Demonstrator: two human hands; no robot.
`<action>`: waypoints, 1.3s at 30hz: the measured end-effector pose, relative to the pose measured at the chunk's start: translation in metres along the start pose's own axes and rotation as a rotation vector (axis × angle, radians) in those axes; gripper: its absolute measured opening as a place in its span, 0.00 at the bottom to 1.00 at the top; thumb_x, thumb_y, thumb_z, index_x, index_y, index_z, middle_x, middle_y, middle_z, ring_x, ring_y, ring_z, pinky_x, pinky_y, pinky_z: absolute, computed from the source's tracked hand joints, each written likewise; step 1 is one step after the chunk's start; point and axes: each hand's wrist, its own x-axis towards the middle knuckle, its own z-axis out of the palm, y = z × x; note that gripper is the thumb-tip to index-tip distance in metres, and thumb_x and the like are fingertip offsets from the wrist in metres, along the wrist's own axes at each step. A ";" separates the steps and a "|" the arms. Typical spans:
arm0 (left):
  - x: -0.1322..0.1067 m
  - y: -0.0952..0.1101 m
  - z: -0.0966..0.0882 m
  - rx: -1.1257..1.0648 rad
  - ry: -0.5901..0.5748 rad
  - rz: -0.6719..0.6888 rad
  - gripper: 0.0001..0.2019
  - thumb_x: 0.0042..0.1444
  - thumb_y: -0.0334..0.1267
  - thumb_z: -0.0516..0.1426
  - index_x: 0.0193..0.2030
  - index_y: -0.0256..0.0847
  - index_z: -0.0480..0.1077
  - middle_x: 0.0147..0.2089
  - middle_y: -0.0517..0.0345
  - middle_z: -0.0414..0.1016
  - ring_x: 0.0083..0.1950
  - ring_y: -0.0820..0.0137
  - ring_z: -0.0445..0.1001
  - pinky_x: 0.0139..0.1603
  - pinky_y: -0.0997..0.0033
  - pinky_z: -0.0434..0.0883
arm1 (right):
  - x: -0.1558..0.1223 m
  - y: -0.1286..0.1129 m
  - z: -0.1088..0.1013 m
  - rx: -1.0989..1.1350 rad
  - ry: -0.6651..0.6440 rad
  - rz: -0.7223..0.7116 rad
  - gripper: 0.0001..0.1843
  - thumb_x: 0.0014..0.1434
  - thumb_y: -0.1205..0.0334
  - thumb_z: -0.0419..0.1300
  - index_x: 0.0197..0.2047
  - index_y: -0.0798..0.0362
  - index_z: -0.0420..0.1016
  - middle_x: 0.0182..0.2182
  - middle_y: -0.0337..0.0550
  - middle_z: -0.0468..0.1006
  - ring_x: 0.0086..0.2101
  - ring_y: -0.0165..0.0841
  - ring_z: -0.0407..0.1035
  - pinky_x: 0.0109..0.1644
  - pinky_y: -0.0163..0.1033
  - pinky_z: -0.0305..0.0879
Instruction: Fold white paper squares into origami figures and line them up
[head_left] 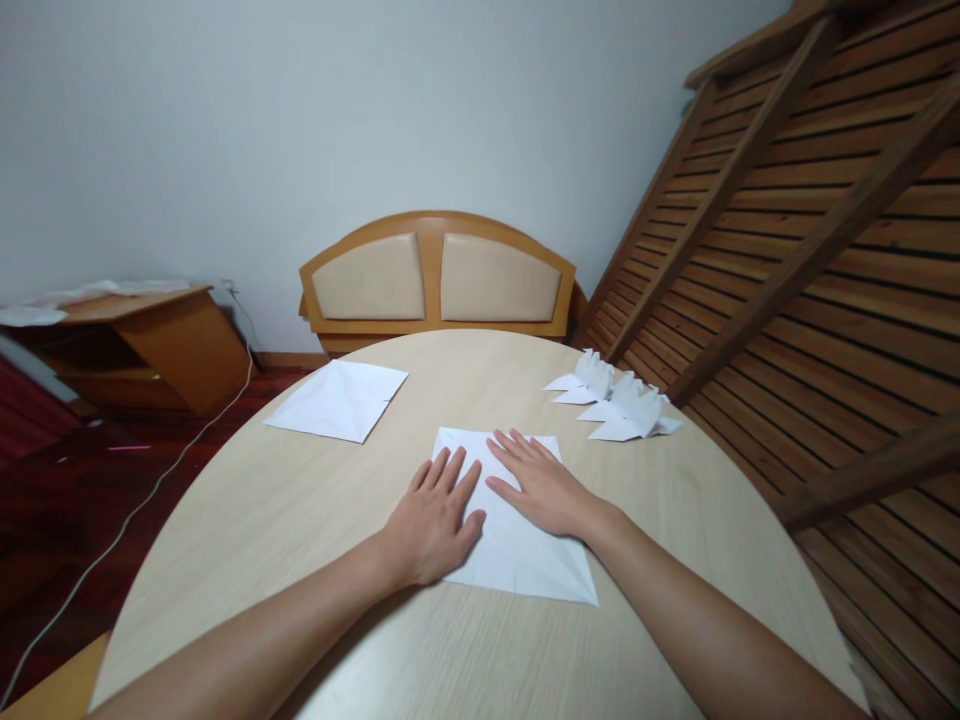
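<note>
A white square sheet of paper (pixel 517 560) with faint creases lies flat on the round table in front of me. My left hand (pixel 435 515) rests palm down over its left edge, fingers spread and pointing away from me. On the sheet's upper right part lies my right hand (pixel 540 485), also palm down with the fingers stretched out and apart. Neither hand grips anything. The parts of the sheet under both palms are hidden.
White papers (pixel 341 400) lie at the table's far left. Several folded white paper figures (pixel 622 405) stand in a row at the far right. Behind the round table (pixel 225 560) is a padded headboard (pixel 435 270). A slatted wooden frame (pixel 787 280) leans along the right side.
</note>
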 end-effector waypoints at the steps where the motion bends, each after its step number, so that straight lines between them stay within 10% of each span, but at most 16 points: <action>1: 0.000 0.000 0.001 0.002 -0.004 -0.012 0.32 0.68 0.50 0.47 0.74 0.37 0.52 0.76 0.40 0.45 0.76 0.46 0.43 0.72 0.42 0.51 | 0.000 0.006 -0.002 -0.021 0.020 0.044 0.37 0.70 0.40 0.44 0.74 0.52 0.52 0.73 0.48 0.49 0.71 0.46 0.40 0.73 0.59 0.41; 6: 0.002 0.001 0.003 0.026 0.021 -0.092 0.33 0.68 0.51 0.46 0.74 0.37 0.51 0.77 0.40 0.44 0.76 0.45 0.43 0.72 0.42 0.50 | -0.002 0.002 -0.007 -0.100 0.192 0.060 0.34 0.71 0.45 0.45 0.72 0.57 0.57 0.71 0.54 0.53 0.71 0.45 0.41 0.74 0.58 0.38; 10: 0.004 -0.003 0.004 0.045 0.034 -0.143 0.33 0.68 0.51 0.46 0.74 0.37 0.51 0.76 0.39 0.46 0.76 0.45 0.44 0.72 0.42 0.50 | -0.006 -0.018 -0.003 -0.006 0.052 -0.138 0.35 0.70 0.40 0.44 0.74 0.48 0.52 0.72 0.43 0.51 0.71 0.41 0.41 0.74 0.55 0.39; 20: 0.008 -0.054 -0.010 0.116 -0.008 -0.131 0.30 0.69 0.50 0.47 0.71 0.35 0.56 0.74 0.37 0.52 0.75 0.46 0.51 0.70 0.40 0.54 | 0.001 0.005 0.000 0.019 0.002 -0.059 0.35 0.68 0.38 0.49 0.72 0.44 0.57 0.73 0.46 0.51 0.71 0.46 0.43 0.73 0.59 0.41; 27: 0.011 -0.078 -0.015 -0.018 0.092 0.278 0.22 0.71 0.37 0.45 0.69 0.45 0.61 0.72 0.46 0.61 0.72 0.59 0.61 0.70 0.50 0.60 | -0.003 -0.005 -0.015 0.025 0.092 -0.161 0.26 0.68 0.46 0.54 0.64 0.47 0.71 0.66 0.49 0.66 0.66 0.45 0.57 0.70 0.55 0.50; 33: 0.013 -0.079 -0.020 -0.081 0.108 0.278 0.19 0.71 0.38 0.46 0.65 0.44 0.67 0.69 0.45 0.66 0.70 0.57 0.63 0.69 0.47 0.60 | -0.018 -0.004 -0.025 0.131 -0.156 -0.240 0.55 0.49 0.31 0.66 0.72 0.47 0.56 0.72 0.48 0.51 0.71 0.51 0.43 0.73 0.60 0.37; 39: 0.007 -0.072 -0.043 -0.312 -0.016 0.363 0.23 0.66 0.48 0.56 0.64 0.43 0.68 0.64 0.48 0.71 0.65 0.60 0.69 0.66 0.57 0.65 | -0.017 0.000 -0.024 0.099 -0.159 -0.229 0.53 0.52 0.33 0.65 0.73 0.48 0.54 0.72 0.48 0.51 0.71 0.50 0.42 0.74 0.59 0.37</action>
